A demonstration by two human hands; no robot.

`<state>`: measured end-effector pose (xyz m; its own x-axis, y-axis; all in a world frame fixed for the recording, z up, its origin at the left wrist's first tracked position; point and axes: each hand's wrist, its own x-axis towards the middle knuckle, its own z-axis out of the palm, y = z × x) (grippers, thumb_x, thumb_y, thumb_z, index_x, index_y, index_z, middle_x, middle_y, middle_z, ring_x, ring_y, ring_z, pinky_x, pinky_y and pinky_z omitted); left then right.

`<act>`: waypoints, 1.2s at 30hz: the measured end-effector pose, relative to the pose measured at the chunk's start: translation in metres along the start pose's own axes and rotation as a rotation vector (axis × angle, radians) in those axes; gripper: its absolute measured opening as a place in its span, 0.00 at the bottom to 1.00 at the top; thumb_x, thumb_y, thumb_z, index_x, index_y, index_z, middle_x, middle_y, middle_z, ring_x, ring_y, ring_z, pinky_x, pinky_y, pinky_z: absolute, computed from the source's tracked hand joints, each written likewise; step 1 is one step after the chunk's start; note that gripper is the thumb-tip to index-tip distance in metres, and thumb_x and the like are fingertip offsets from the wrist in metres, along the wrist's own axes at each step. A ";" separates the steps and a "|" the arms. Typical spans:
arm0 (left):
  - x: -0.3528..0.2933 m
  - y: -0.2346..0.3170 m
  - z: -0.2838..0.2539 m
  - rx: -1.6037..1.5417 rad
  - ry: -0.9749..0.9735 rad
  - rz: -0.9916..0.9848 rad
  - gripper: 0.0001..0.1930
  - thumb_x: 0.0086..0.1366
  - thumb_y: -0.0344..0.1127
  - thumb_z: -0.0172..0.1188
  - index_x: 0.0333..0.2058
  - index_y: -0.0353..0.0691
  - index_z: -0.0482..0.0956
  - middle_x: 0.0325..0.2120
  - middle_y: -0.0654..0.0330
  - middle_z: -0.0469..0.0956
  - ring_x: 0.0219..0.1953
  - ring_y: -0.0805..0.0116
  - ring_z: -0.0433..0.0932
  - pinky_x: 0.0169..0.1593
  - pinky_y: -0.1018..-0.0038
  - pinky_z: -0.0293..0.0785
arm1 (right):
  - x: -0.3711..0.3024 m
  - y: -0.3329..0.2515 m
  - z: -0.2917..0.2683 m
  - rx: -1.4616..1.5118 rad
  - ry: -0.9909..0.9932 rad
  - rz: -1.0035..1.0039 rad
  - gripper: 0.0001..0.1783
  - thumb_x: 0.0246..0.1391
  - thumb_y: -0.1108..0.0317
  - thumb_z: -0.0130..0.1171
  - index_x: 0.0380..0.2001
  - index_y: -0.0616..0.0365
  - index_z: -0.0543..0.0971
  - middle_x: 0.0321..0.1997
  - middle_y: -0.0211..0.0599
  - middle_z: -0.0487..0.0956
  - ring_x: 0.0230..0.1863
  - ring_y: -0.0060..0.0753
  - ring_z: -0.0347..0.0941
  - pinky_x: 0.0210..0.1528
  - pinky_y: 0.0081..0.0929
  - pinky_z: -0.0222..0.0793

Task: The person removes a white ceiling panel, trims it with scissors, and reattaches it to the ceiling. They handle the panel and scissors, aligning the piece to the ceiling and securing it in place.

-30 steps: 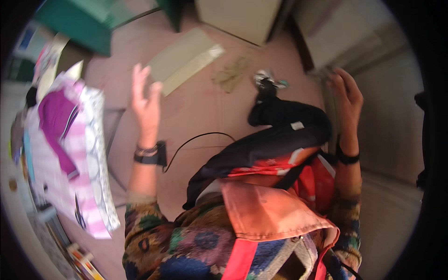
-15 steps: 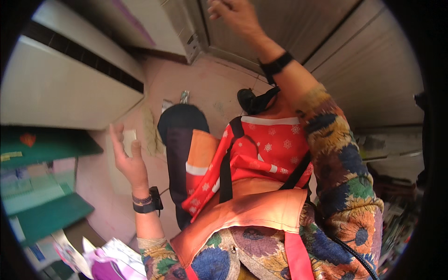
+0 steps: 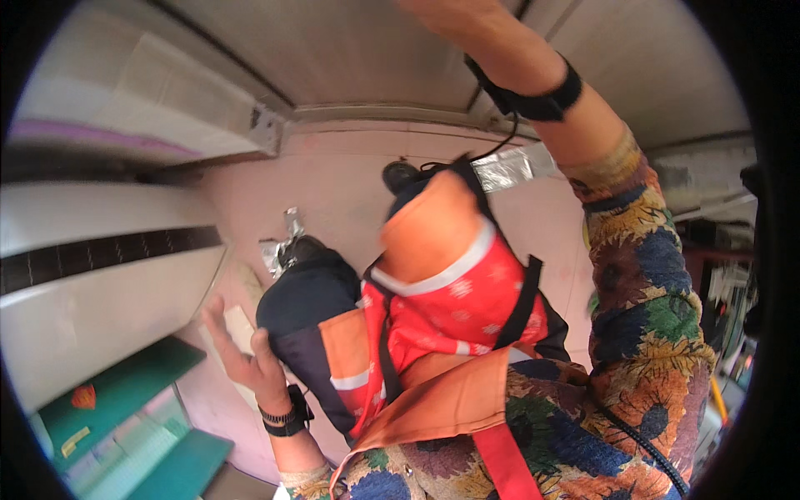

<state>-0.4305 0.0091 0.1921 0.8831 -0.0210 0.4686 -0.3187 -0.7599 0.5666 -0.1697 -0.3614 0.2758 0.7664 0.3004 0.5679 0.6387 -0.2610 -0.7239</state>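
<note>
A pale board lies on the pink floor, partly hidden by the empty, finger-spread left hand, near 1 dark-trousered knee and a red apron, while the upper edge crops the right hand, whose grip I cannot tell.

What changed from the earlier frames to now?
View swung right: purple garment left it, green shelf slid to lower left, silver foil strip appeared right of center. Right hand went to the top edge, fingers cut off. No grasp or release visible. Left hand stayed open, empty.
</note>
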 end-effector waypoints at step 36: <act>0.042 0.021 0.014 0.225 -0.236 -0.049 0.39 0.66 0.48 0.61 0.64 0.23 0.57 0.57 0.41 0.72 0.62 0.47 0.67 0.68 0.56 0.52 | -0.447 0.307 0.127 -0.881 -0.390 0.807 0.17 0.49 0.72 0.60 0.42 0.61 0.70 0.44 0.49 0.70 0.36 0.53 0.77 0.36 0.45 0.76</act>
<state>-0.3954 -0.0168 0.2142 0.9593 -0.1105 0.2599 -0.2129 -0.8878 0.4081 -0.3248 -0.4596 -0.2498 0.9842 -0.0182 -0.1761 -0.0571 -0.9742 -0.2185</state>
